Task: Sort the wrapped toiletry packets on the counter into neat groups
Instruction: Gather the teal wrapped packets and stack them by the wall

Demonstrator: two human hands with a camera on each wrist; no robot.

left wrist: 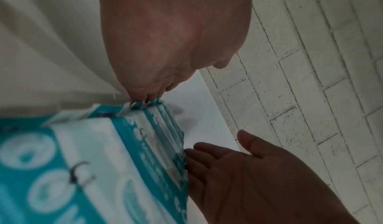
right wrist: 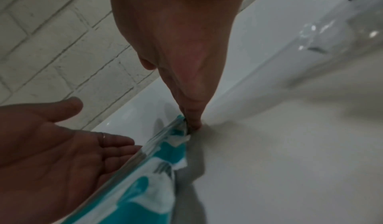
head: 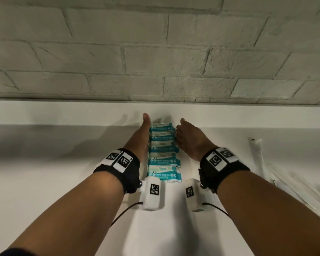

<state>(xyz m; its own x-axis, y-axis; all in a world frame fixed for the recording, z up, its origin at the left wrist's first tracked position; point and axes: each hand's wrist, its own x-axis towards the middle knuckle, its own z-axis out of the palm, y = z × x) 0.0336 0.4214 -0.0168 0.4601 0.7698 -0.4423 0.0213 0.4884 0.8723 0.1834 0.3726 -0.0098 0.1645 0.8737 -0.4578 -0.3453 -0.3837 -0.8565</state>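
Note:
Several teal and white mini wipes packets lie overlapped in one straight row on the white counter, running away from me toward the wall. My left hand stands on edge along the row's left side, fingers straight and touching the packet edges. My right hand lies against the row's right side, fingers extended. In the left wrist view the packets fill the lower left, with the right hand flat at their far edge. The right wrist view shows the packets between my right fingers and the open left palm.
Long clear-wrapped items lie on the counter to the right, and more clear wrappers are nearer the right edge. A raised white ledge and a pale brick wall close off the back.

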